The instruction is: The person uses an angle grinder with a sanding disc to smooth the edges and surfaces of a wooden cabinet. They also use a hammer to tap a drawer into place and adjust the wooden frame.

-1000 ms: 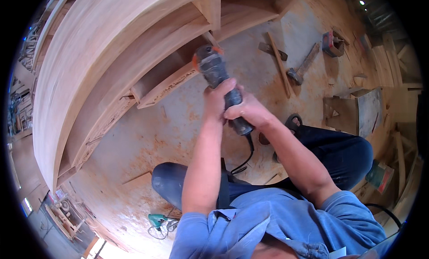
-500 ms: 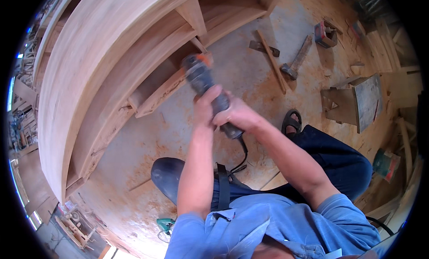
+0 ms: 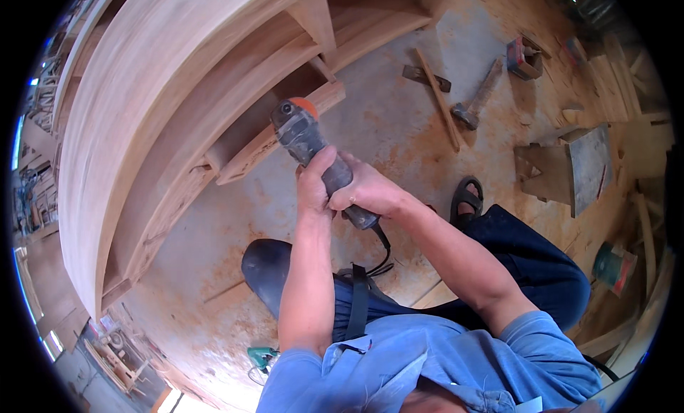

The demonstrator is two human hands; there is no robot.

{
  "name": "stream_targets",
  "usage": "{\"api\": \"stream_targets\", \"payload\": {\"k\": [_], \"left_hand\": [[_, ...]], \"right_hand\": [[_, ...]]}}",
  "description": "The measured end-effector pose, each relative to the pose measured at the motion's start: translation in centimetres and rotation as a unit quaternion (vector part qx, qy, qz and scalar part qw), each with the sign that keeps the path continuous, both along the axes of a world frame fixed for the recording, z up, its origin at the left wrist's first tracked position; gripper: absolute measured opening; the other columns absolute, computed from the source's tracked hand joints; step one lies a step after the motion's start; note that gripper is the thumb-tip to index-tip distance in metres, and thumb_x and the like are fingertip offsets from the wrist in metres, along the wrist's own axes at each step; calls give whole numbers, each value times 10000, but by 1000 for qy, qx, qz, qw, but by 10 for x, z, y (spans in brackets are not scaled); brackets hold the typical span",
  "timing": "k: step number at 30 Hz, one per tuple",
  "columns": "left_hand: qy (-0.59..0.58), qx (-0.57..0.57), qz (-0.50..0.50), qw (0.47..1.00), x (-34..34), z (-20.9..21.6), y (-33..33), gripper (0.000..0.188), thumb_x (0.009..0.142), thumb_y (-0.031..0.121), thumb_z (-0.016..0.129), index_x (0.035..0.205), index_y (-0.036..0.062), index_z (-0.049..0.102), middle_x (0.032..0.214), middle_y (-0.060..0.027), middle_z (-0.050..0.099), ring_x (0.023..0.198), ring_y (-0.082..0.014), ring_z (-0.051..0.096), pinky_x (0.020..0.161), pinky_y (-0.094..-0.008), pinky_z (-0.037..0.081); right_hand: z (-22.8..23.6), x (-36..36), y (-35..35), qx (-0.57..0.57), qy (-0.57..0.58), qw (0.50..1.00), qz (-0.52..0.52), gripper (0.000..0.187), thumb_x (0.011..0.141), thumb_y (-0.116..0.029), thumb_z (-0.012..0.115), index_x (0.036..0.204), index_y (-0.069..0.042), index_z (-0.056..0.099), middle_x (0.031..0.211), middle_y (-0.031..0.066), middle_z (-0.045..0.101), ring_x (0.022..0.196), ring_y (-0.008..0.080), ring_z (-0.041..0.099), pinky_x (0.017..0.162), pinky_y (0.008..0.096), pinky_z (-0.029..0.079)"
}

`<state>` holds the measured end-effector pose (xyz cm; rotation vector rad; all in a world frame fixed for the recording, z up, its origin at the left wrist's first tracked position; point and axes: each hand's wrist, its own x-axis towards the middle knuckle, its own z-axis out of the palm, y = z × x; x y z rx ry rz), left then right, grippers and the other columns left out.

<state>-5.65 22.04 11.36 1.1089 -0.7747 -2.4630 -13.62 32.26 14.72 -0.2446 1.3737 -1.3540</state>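
Note:
Both my hands grip a dark grey angle grinder [image 3: 302, 138] with an orange disc [image 3: 305, 106] at its head. My left hand [image 3: 315, 179] wraps round the body nearer the head, thumb on top. Behind it, my right hand [image 3: 363, 188] is closed round the rear of the body, and a black cord [image 3: 385, 243] trails from the tail end. The disc side is turned toward the curved wooden piece [image 3: 135, 92]; its low inner rail [image 3: 251, 155] lies just behind the grinder head. Whether the disc touches the wood I cannot tell.
On the dusty floor to the right lie a wooden strip [image 3: 437, 99], a flat metal blade [image 3: 417, 74] and a hammer [image 3: 479, 99]. Beyond them are a small box [image 3: 524, 59], a wooden stool [image 3: 570, 169] and a tin [image 3: 614, 265]. A green power tool [image 3: 262, 357] rests by my left side.
The grinder head has shifted left and slightly down, and both hands have moved with it. It looks sharper now than in the blurred earlier frame.

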Motion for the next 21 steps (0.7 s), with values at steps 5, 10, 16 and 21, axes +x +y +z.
{"api": "stream_targets", "payload": {"k": [5, 10, 16, 21], "left_hand": [[-14, -38, -79, 996, -40, 7, 13, 288, 779, 201, 783, 913, -26, 669, 812, -122, 697, 682, -213, 682, 661, -344, 574], [-8, -41, -63, 997, -20, 5, 2, 321, 782, 226, 795, 935, -29, 676, 802, -137, 706, 665, -212, 681, 649, -344, 575], [-32, -45, 62, 997, 65, 7, -40, 269, 793, 187, 769, 915, -29, 667, 792, -143, 701, 665, -217, 684, 637, -345, 573], [-33, -39, 135, 990, 114, 12, -67, 245, 815, 171, 745, 926, -32, 665, 796, -146, 697, 663, -220, 678, 644, -351, 570]], "right_hand": [[0, -18, 25, 49, 54, 997, -40, 500, 633, -220, 771, 1039, 30, 621, 812, 90, 653, 658, 195, 662, 609, 320, 561], [4, -3, 7, 65, -25, 998, -12, 681, 632, -135, 750, 1225, 21, 454, 882, 119, 639, 661, 217, 662, 590, 338, 568], [4, 56, -49, 65, -32, 991, 112, 659, 645, -131, 751, 1221, 21, 471, 941, 128, 640, 720, 211, 669, 614, 331, 565], [8, 95, -92, 10, -3, 986, 168, 604, 673, -120, 743, 1196, -6, 464, 876, 107, 622, 654, 196, 643, 575, 326, 547]]}}
